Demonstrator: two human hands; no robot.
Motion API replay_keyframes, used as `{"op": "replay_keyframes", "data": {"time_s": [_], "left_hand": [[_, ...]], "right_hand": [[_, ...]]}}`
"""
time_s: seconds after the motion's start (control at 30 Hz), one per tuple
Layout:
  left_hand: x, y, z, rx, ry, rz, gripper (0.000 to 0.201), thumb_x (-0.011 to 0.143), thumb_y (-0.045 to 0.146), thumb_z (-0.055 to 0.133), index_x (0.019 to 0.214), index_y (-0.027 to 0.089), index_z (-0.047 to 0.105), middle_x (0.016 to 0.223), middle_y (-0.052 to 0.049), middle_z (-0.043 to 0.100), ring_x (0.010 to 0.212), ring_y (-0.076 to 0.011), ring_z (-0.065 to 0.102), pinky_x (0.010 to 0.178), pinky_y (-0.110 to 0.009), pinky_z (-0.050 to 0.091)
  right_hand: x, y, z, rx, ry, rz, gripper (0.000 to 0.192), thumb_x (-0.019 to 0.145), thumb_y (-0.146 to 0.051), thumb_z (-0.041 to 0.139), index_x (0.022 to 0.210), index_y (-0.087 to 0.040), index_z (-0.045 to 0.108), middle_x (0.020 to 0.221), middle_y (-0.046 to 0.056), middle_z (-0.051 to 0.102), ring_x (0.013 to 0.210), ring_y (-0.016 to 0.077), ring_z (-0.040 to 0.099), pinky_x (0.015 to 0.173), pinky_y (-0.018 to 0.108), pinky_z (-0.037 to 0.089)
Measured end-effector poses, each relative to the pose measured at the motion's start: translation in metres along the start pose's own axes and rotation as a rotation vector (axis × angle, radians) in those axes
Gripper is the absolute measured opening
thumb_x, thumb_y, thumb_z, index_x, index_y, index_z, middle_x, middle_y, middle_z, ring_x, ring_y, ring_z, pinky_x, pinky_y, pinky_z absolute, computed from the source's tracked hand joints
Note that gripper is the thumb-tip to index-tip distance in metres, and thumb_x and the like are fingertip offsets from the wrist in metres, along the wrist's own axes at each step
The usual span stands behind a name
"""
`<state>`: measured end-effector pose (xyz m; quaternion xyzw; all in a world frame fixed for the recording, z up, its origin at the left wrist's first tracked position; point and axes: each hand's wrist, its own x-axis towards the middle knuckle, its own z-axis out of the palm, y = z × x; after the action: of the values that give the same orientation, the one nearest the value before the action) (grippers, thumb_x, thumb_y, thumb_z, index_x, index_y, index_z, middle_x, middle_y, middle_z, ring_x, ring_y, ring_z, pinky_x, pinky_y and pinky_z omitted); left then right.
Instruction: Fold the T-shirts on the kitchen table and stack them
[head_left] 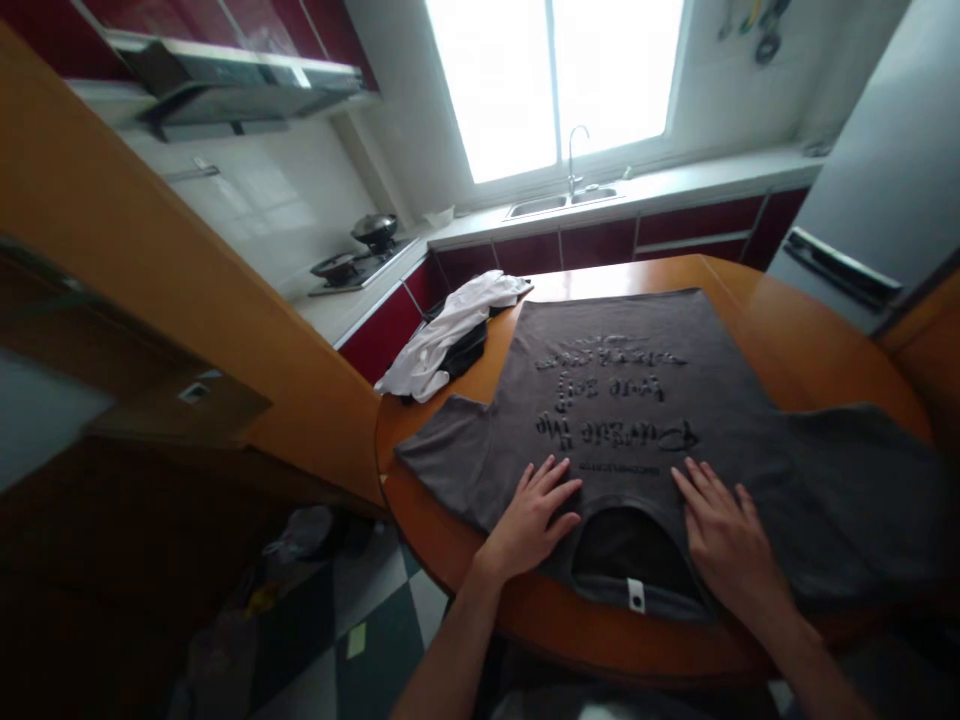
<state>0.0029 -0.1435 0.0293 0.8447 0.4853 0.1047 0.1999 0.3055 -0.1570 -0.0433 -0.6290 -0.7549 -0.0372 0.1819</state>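
A dark grey T-shirt with black lettering lies spread flat on the wooden table, its neck opening toward me and its sleeves out to both sides. A small white label shows inside the collar. My left hand rests flat on the shirt just left of the neckline, fingers apart. To the right of the neckline, my right hand lies palm down on the cloth with its fingers stretched out. Neither hand grips the fabric.
White and black clothes lie heaped at the table's far left edge. Beyond are a counter with a sink, a stove with pans, and a fridge at right. An orange door frame stands close on the left.
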Motion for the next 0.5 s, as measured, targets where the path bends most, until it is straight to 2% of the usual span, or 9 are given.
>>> {"op": "replay_keyframes", "data": {"time_s": [0.27,0.5], "left_hand": [[0.006,-0.014,0.001,0.097,0.019,0.038,0.045,0.103,0.032,0.049,0.148,0.033,0.049,0.164,-0.003,0.035,0.155,-0.0248,0.022,0.125,-0.058,0.022],[0.010,-0.015,0.005,0.003,0.073,0.019,0.040,0.104,0.032,0.047,0.142,0.030,0.056,0.160,-0.006,0.041,0.153,-0.0252,0.027,0.125,-0.058,0.020]], "right_hand": [[0.008,-0.016,-0.013,0.057,-0.001,0.063,0.059,0.093,-0.009,0.034,0.148,-0.020,0.051,0.160,0.005,0.042,0.150,0.0216,0.031,0.123,0.050,0.021],[0.009,-0.018,-0.022,0.081,-0.074,0.087,0.060,0.094,-0.008,0.034,0.151,-0.020,0.047,0.162,0.005,0.038,0.152,0.0203,0.027,0.124,0.050,0.018]]}}
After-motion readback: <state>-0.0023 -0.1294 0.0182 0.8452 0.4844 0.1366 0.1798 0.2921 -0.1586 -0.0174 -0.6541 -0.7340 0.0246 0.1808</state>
